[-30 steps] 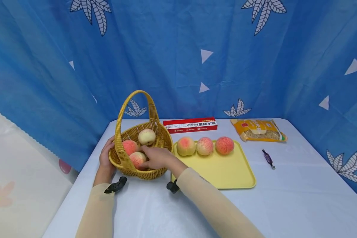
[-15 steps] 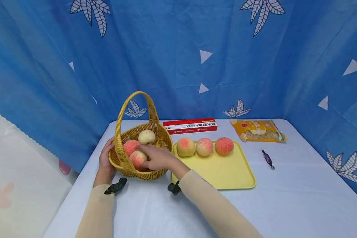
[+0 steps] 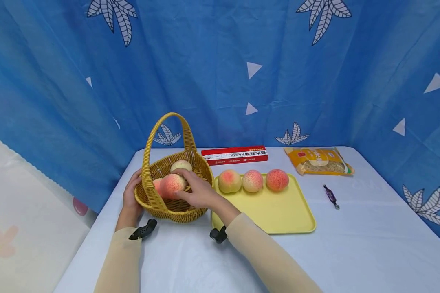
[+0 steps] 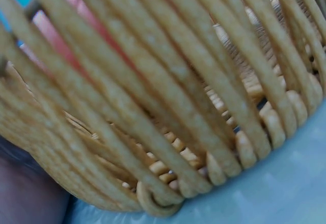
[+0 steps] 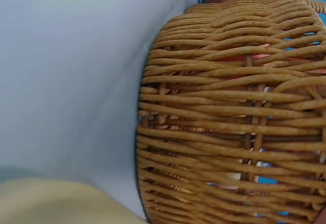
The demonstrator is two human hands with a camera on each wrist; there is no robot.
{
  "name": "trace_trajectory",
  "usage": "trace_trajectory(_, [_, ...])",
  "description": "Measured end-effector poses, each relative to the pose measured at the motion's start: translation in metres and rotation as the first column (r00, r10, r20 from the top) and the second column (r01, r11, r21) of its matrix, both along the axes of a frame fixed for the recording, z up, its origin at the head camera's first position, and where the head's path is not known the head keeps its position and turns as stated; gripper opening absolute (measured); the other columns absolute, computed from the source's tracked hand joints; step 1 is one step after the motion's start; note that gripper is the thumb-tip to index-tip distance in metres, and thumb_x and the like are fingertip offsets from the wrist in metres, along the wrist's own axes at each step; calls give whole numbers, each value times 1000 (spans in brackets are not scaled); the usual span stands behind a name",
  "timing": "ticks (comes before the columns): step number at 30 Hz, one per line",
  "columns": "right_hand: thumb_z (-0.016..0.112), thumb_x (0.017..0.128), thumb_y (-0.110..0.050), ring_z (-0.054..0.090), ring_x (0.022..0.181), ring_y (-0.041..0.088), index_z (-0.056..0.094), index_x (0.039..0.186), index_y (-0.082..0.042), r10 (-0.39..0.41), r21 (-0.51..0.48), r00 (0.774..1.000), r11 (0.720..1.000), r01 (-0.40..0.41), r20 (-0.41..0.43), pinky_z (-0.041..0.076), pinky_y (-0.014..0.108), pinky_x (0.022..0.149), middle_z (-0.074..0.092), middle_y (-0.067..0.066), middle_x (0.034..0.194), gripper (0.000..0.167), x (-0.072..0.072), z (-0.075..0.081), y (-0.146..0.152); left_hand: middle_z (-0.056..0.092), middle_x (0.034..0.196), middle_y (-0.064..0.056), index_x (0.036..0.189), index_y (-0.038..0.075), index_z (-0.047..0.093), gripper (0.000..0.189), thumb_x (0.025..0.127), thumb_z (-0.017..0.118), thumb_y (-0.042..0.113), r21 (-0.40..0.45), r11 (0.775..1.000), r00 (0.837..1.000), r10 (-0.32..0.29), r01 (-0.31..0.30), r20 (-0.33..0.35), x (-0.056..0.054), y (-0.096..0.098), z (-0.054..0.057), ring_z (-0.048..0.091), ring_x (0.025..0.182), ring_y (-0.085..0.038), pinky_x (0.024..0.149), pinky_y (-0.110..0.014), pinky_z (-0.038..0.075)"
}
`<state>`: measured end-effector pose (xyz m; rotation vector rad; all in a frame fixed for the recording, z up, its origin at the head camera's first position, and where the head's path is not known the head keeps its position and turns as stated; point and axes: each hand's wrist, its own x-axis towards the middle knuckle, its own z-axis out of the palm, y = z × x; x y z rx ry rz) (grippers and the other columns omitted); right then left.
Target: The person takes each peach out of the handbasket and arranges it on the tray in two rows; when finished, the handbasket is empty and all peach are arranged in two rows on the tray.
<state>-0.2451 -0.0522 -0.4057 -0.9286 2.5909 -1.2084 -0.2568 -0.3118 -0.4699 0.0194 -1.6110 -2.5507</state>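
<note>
A: The right hand (image 3: 199, 193) first: what is it doing?

B: It reaches over the front of the wicker basket (image 3: 190, 215) and pinches a pink-flushed peach (image 3: 171, 185), fingers over the top and thumb lower down. The hand is only as far apart as the fruit is wide.

A: So where is that peach?

B: Within the basket's rim, toward the handle's near foot. It partly hides a pinker peach (image 3: 156, 184) to its left, and a pale peach (image 3: 181, 164) sits behind. I can't tell whether the held one touches either.

A: And the left hand (image 3: 130, 197)?

B: Against the basket's outer left side, fingers up at the rim. Whether they curl over it or just lie flat there, I can't tell; the left wrist view shows mostly wicker.

A: What stands beside the basket?

B: A yellow tray (image 3: 267, 215), just to its right. Along its far edge there's a row: a yellowish peach (image 3: 229, 181), a speckled peach (image 3: 252, 181) and a redder peach (image 3: 277, 180).

A: Anything farther out?

B: A red pasta box (image 3: 234, 155) behind the tray, an orange food packet (image 3: 319, 161) to the far right, and a purple-wrapped candy (image 3: 331, 196) nearer, all on the white tablecloth (image 3: 366, 244).
</note>
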Motion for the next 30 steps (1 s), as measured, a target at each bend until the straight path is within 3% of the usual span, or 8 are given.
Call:
trace_trajectory(4, [72,92,-30,59,120,16,38,143,-34,-21,-209,998,977,32,55,56,29,92,51,-5,143,61,0,-2,4,55,133,8,140,24,51,38,106,33,20,-18,1000,1000,17,-17,14,-1,2,2,54,118,-7,96,-14,48])
trace_trajectory(9, [76,89,-24,60,120,21,37,139,-31,-5,-326,997,945,31,81,56,30,93,51,-2,144,64,2,-6,11,53,137,6,138,24,52,39,106,32,19,-19,1000,1000,12,-12,26,-1,4,3,54,119,-8,97,-16,48])
trace_trajectory(20, [77,87,-20,61,118,24,37,138,-27,32,-416,993,909,18,113,53,35,97,51,2,143,65,13,-10,31,63,120,13,134,22,54,34,106,35,19,1,1000,999,-9,9,-46,0,3,2,56,111,-7,93,-16,48])
trace_trajectory(25, [77,87,-17,59,118,24,34,138,-26,39,-437,989,899,29,146,51,42,100,47,3,142,67,17,-13,41,64,118,14,133,23,54,33,107,33,18,-4,1000,998,-20,20,-66,1,2,1,57,112,-7,94,-17,48])
trace_trajectory(30, [76,88,-17,57,121,22,32,144,-26,62,-440,991,898,-4,116,50,38,100,44,2,146,71,20,-14,50,64,119,13,134,22,53,34,107,33,18,-7,1000,998,-17,17,-66,2,1,1,57,111,-6,94,-17,48])
